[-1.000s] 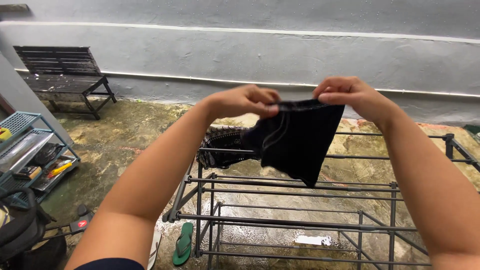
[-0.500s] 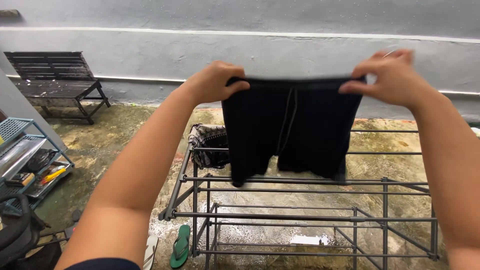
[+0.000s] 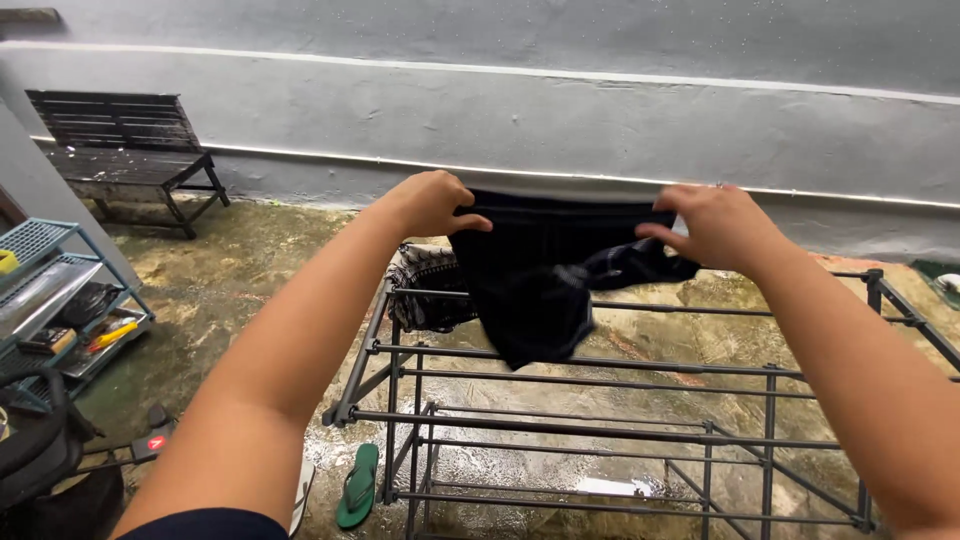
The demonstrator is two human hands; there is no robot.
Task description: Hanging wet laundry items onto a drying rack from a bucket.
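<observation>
Both my hands hold a pair of black shorts (image 3: 540,275) by the waistband above a dark metal drying rack (image 3: 600,420). My left hand (image 3: 430,203) grips the waistband's left end, and my right hand (image 3: 715,225) grips its right end. The legs of the shorts are swung up and bunched, hanging over the rack's far bars. A black-and-white patterned cloth (image 3: 425,290) hangs on the rack's far left corner, just left of the shorts.
A grey wall (image 3: 560,110) runs behind the rack. A dark wooden bench (image 3: 125,150) stands at the back left. A blue wire shelf (image 3: 50,310) with tools is at the left edge, a black bag (image 3: 40,450) below it. A green flip-flop (image 3: 357,487) lies on wet concrete.
The shorts were first bunched, then spread wide and lifted high. Now my hands have come down toward the rack and the legs have swung up and crumpled.
</observation>
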